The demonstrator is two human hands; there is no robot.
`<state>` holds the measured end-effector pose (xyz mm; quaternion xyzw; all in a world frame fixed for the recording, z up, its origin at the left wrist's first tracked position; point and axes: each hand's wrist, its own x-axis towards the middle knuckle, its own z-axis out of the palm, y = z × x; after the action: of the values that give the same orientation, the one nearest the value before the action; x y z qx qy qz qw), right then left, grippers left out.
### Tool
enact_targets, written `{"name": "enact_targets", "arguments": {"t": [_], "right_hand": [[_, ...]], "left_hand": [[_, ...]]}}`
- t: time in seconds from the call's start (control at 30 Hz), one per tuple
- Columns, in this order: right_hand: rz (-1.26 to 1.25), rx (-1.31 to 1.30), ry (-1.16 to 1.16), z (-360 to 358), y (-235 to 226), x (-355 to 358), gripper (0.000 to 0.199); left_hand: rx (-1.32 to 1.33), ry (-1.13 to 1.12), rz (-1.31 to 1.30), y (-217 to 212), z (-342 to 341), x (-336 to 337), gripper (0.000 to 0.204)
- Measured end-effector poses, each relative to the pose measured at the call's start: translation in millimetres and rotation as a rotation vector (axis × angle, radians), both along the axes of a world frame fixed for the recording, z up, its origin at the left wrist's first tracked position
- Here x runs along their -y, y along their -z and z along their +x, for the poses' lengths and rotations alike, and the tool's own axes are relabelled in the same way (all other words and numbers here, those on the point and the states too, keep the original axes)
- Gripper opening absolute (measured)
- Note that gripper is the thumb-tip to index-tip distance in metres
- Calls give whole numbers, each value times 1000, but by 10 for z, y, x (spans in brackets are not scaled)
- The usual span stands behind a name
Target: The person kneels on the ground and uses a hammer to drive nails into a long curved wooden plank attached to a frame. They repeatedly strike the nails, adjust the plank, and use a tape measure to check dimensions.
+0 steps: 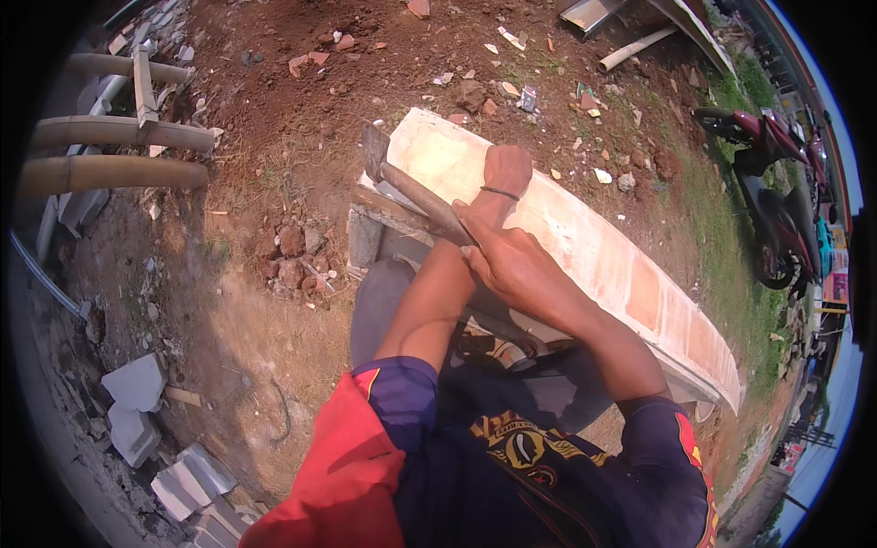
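A long pale board with worn reddish patches slants from the upper middle to the lower right, across a rough wooden support in front of me. My left hand, a dark band at its wrist, is closed on top of the board; what its fingers hold, if anything, is hidden. Nearer to me, my right hand crosses over my left forearm. It grips the wooden handle of a hammer-like tool, whose dark metal head lies by the board's far left end.
Bamboo poles jut in at the upper left. Broken pale blocks lie at the lower left, and a heap of stones sits left of the support. Rubble dots the red soil. A parked motorbike stands at the right.
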<state>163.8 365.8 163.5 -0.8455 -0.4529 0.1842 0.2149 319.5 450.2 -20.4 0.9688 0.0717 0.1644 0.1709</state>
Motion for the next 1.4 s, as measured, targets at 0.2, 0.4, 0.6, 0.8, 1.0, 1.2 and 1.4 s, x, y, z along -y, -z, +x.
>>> {"name": "enact_targets", "arguments": {"t": [0.2, 0.4, 0.6, 0.8, 1.0, 1.2, 1.4], "right_hand": [[149, -19, 84, 48, -21, -54, 59], [66, -146, 135, 113, -73, 61, 53], [-125, -65, -4, 238, -99, 87, 51], [381, -272, 303, 53, -126, 967, 43], [510, 19, 979, -358, -42, 2583, 26], [575, 249, 1557, -764, 432, 3740, 35], [452, 34, 1871, -1949, 1178, 4069, 42]], "left_hand": [[6, 28, -3, 37, -37, 14, 18], [-84, 24, 4, -16, -37, 16, 22], [-51, 59, -28, 21, 0, -6, 24], [-26, 108, 95, 5, -23, -10, 33], [-172, 129, 186, -138, -6, 46, 42], [-221, 122, 261, -200, 8, 132, 50], [-234, 173, 304, -214, 2, 126, 52]]}}
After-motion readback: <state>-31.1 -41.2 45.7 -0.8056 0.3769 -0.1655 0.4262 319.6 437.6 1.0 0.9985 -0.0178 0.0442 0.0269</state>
